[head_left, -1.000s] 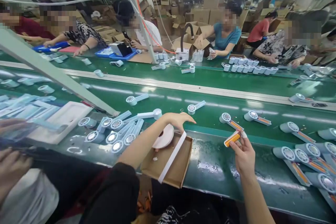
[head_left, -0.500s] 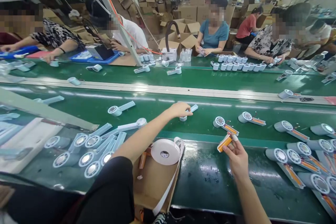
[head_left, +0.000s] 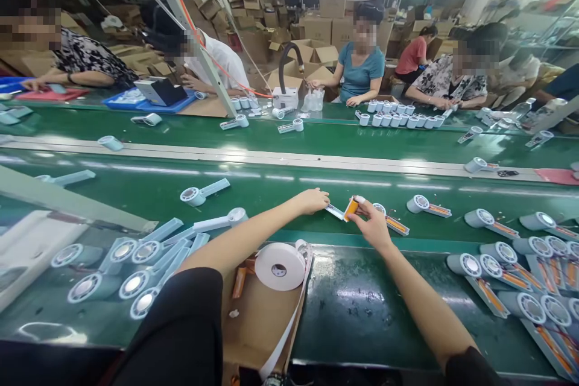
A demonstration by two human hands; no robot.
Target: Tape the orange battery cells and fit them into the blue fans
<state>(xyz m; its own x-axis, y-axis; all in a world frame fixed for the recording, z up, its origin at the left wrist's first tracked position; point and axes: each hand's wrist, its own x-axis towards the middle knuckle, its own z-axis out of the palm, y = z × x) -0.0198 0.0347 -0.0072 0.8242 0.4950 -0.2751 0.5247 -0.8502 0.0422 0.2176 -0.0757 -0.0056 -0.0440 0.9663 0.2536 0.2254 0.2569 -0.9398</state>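
- Left grip (head_left: 313, 200) closes narrowly on a pale blue handheld fan (head_left: 334, 211), out on the green conveyor belt (head_left: 262, 193), beyond the belt's near edge; the fan's round head is hidden, only the handle pokes out toward the right.
- Right grip (head_left: 373, 223) pinches an orange battery cell (head_left: 351, 209) between thumb and fingers, white along one side, right beside the handle's free end. Touching or just apart? Can't tell from here!
- So the step in hand looks like a meeting of cell and handle, and it seems the cell isn't seated yet.
- Just right of the right grip, a loaded fan (head_left: 397, 227) lies with orange in its open handle; more finished-looking fans (head_left: 529, 307) crowd the tabletop (head_left: 353, 325) toward its right end.
- Over at the left end, fans with pale handles (head_left: 133, 283) sit bunched, no orange showing.
- Between them, at the tabletop's near edge, a cardboard box (head_left: 257, 325) holds a white tape roll (head_left: 280, 266).
- The next move, I'd judge, calls for a steady left grip and the cell turned lengthwise to the handle, wires clear.
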